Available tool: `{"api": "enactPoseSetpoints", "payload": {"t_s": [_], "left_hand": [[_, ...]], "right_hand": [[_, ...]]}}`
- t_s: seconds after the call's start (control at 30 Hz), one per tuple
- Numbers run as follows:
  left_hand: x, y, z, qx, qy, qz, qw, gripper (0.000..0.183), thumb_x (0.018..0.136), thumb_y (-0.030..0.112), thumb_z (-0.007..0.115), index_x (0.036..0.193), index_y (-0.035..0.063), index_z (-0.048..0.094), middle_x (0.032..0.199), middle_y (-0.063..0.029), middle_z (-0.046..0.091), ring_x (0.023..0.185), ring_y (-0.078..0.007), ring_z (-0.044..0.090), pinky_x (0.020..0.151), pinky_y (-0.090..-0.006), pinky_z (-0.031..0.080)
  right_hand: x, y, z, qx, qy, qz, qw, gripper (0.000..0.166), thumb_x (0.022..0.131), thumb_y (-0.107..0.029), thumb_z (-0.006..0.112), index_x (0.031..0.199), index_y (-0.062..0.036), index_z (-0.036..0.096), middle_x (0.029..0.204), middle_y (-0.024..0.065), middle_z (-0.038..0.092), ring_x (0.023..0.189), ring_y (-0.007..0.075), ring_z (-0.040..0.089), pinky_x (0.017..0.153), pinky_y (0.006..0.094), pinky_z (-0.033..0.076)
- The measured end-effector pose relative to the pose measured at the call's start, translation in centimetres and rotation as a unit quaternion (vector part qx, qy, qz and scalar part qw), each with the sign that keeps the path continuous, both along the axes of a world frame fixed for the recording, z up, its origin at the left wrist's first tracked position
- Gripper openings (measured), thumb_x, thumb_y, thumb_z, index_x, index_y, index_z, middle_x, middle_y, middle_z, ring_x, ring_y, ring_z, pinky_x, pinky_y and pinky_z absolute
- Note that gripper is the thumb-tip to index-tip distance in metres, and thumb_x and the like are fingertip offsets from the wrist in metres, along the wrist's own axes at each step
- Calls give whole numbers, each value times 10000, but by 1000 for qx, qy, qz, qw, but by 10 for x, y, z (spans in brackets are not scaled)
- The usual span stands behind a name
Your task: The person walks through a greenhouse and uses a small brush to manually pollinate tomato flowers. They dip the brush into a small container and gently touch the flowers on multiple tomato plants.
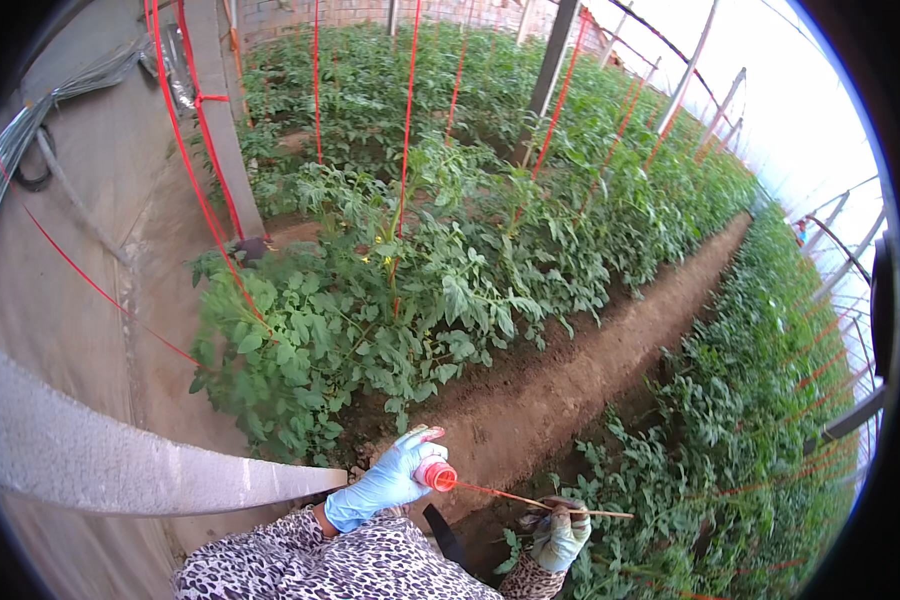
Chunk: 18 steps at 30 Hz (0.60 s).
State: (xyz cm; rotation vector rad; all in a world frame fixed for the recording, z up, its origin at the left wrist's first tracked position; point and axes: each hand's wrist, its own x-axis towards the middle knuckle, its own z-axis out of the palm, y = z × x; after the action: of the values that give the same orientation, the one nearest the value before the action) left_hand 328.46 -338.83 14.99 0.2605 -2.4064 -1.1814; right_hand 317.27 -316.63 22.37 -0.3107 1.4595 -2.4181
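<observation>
My left hand, in a blue disposable glove, is closed around a small bottle with red liquid showing at its open mouth. Between the fingers of my right hand, also gloved and stained, is a thin wooden stick. Red coats the far end of the stick, which meets the bottle's mouth; whether the tip sits inside cannot be made out. Ahead of both hands grows a tomato plant with several yellow flowers.
A bare soil path runs up to the right between plant rows. Red strings hang over the plants. A concrete post stands at left, and a pale concrete beam reaches in beside my left arm. Another post rises among the plants.
</observation>
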Motion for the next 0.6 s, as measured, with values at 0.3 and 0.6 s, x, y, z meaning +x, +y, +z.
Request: {"api": "enactPoseSetpoints", "payload": {"t_s": [0.3, 0.6], "left_hand": [[-32, -21, 12, 116, 3, 175, 978, 519, 604, 15, 772, 1078, 64, 566, 1259, -130, 505, 1206, -259, 473, 982, -321, 406], [-112, -37, 12, 345, 165, 190, 904, 596, 591, -84, 760, 1126, 78, 552, 1309, -113, 482, 1262, -219, 414, 997, -331, 369]], "right_hand": [[-109, -72, -13, -49, -49, 106, 992, 163, 846, -68, 629, 974, -31, 536, 799, 90, 624, 660, 157, 602, 618, 260, 519], [-209, -137, -39, -126, -128, 282, 942, 127, 902, -137, 568, 974, -32, 562, 892, 98, 626, 694, 201, 630, 512, 316, 540]]}}
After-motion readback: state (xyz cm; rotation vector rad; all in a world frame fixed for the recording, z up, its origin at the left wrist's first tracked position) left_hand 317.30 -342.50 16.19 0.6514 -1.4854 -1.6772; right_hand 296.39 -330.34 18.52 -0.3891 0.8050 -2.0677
